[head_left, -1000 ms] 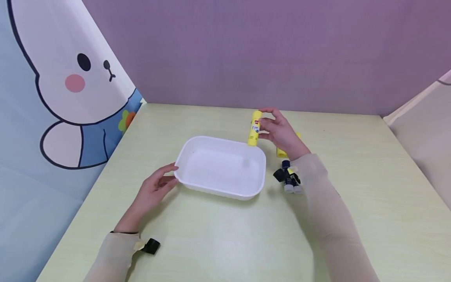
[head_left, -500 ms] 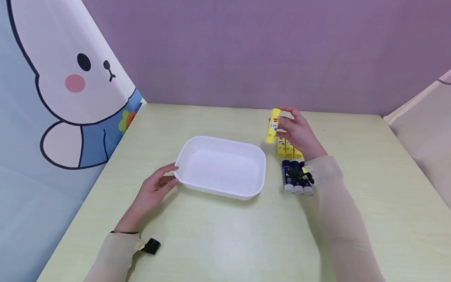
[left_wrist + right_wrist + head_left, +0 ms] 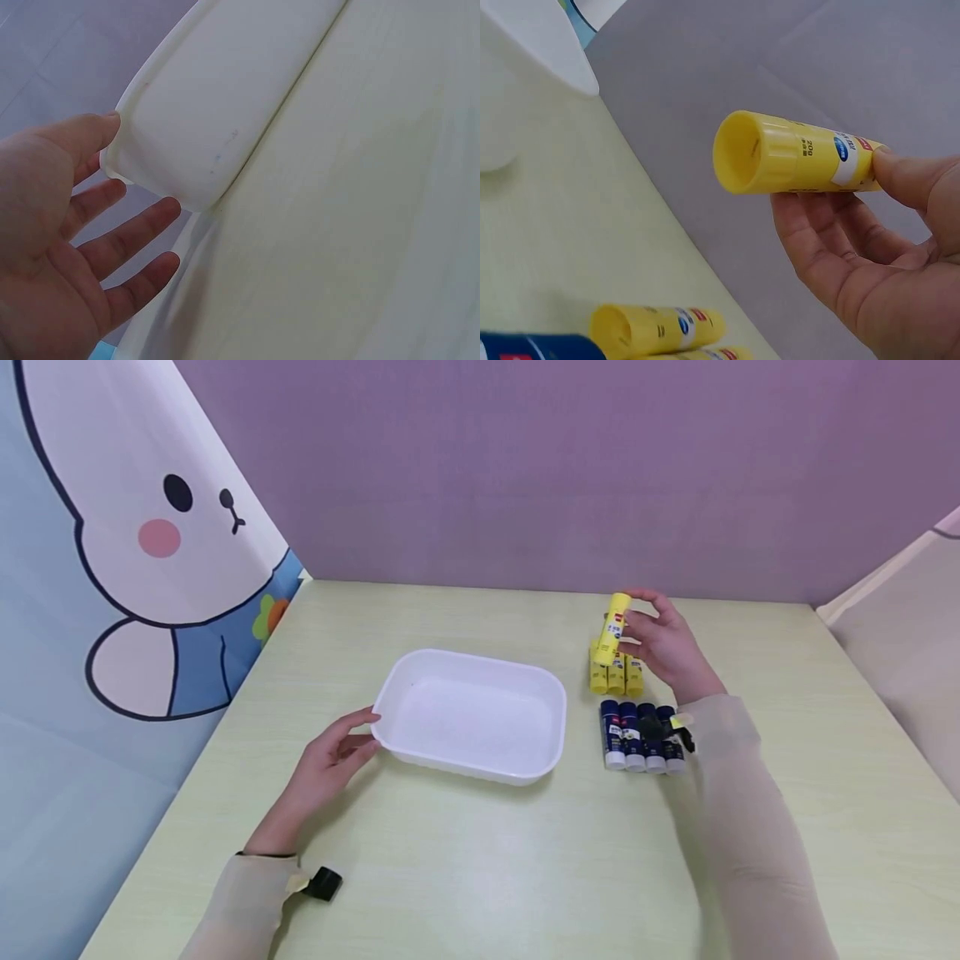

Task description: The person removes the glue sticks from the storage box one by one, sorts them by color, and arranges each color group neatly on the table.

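My right hand [image 3: 669,647] pinches a yellow glue stick [image 3: 614,628] between thumb and fingers. The glue stick is tilted in the air, over a row of 3 yellow glue sticks [image 3: 633,677] lying on the table. In the right wrist view, its hollow-looking end [image 3: 739,152] points away from the hand. Several navy glue sticks [image 3: 632,739] with pale ends lie side by side, nearer the camera. My left hand [image 3: 322,768] touches the left end of a white plastic tray [image 3: 480,769]; in the left wrist view its thumb meets the rim, with the other fingers loosely spread.
The pale table [image 3: 465,877] runs back to a purple panel [image 3: 525,468]. On the left stands a printed panel with a cartoon animal [image 3: 202,527]. A black wrist device [image 3: 325,883] sits by the left sleeve; another dark one partly covers the navy sticks.
My right hand has carried the yellow glue stick rightward, from beside the tray's far right corner to above the yellow row. More navy sticks now show. The left hand and tray stay put.
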A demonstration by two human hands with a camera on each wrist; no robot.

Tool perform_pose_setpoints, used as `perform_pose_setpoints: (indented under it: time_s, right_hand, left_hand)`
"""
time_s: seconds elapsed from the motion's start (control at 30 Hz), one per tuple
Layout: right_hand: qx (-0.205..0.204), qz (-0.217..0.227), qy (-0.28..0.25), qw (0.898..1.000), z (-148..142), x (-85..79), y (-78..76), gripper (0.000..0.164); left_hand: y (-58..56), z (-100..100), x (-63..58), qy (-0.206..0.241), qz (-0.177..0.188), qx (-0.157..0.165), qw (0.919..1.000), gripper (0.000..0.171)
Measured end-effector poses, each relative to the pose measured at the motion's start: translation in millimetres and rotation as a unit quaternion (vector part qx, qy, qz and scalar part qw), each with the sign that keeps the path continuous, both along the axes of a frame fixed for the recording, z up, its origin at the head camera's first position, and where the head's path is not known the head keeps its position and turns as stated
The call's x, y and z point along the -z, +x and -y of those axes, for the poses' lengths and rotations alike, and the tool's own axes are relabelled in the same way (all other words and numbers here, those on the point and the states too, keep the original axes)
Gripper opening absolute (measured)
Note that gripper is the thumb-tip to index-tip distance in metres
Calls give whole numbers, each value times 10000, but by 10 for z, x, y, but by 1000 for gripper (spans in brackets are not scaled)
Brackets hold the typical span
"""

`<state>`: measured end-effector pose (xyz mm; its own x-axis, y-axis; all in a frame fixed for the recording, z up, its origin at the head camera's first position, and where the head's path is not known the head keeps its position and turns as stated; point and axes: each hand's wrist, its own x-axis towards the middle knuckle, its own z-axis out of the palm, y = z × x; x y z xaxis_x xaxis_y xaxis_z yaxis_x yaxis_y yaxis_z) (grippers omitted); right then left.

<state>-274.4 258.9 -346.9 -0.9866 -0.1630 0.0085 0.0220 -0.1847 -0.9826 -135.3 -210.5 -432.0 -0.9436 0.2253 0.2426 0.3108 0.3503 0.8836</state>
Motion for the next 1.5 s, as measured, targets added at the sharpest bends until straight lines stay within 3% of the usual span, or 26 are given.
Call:
perform_pose_setpoints:
  time_s: [0.2,0.6,1.23,1.5]
  right_hand:
    - [-20,4,-90,10000,-116,21,24,31]
    - [217,20,225,9995,-305,123,37,31]
    - [522,425,608,9959,-649,267,102,31]
    - [384,609,206,9972,-794,328,108,28]
  left_hand:
    - [-1,-2,-3,-6,25,-5,10000,39]
    - [-24,15,28,-102,95,-7,9999,40]
    - [-9,-21,-27,-44,133,32,9999,41]
    - [-6,-18,-18,-43,75,25,10000,40]
